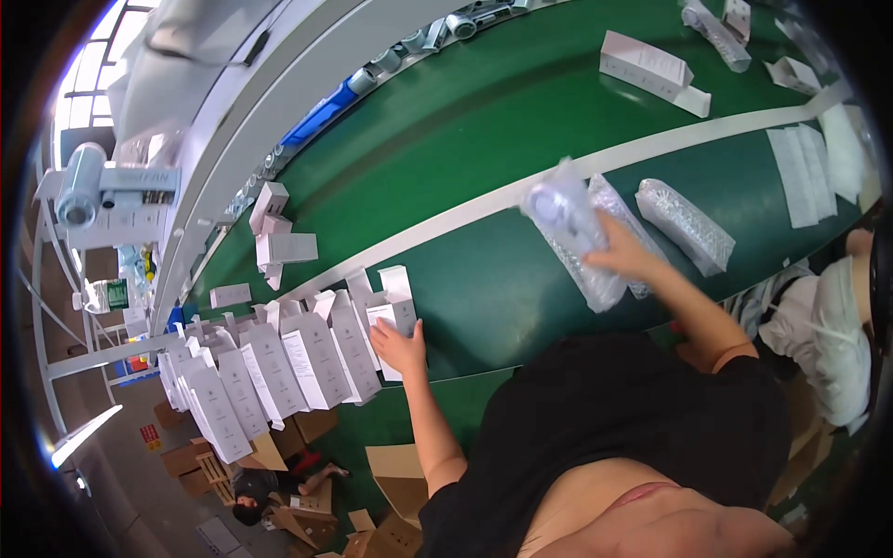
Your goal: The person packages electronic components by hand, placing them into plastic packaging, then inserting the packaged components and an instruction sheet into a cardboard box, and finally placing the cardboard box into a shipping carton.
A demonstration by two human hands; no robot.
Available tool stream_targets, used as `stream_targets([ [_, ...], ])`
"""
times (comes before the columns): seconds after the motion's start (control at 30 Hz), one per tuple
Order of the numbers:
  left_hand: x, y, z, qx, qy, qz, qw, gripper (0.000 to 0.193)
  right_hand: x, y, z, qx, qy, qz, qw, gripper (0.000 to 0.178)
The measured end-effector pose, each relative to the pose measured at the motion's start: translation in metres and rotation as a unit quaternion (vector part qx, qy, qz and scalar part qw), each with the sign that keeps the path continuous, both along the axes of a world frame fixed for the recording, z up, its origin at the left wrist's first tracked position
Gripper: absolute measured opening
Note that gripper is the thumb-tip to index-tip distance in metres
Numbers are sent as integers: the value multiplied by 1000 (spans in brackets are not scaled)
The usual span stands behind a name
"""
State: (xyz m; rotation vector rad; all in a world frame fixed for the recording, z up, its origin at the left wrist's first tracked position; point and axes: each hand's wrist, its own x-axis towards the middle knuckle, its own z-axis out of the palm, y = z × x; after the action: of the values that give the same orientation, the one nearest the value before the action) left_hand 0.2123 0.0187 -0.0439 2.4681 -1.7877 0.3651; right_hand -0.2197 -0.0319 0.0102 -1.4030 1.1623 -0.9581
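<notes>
From here I'd let the spread left hand [398, 348] steady the white carton [398, 311], the right hand [625, 254] lightly pinching the clear-wrapped item [566, 212]

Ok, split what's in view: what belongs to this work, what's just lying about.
Belongs, it seems:
clear plastic-wrapped package, in the right hand
open white cardboard box, touched by the left hand
row of white cardboard boxes beside it

Probably just lying about:
open brown cardboard cartons
slatted wooden piece
</notes>
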Motion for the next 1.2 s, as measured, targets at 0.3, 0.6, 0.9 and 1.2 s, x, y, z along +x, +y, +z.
stream_targets([
  [0.3,12,2,3,1,49,-18,999,77,95,53,-63,-47,446,-99,888,65],
  [0.6,4,4,60,-90,528,-235,811,68,175,76,36,-220,189,-82,954,81],
  [0.9,-1,0,138,15,764,-490,419,81,208,82,117,-53,-81,130,987,80],
  [1.2,-43,-8,131,211,706,-461,495,55,218,96,81,28,-147,242,959,65],
])
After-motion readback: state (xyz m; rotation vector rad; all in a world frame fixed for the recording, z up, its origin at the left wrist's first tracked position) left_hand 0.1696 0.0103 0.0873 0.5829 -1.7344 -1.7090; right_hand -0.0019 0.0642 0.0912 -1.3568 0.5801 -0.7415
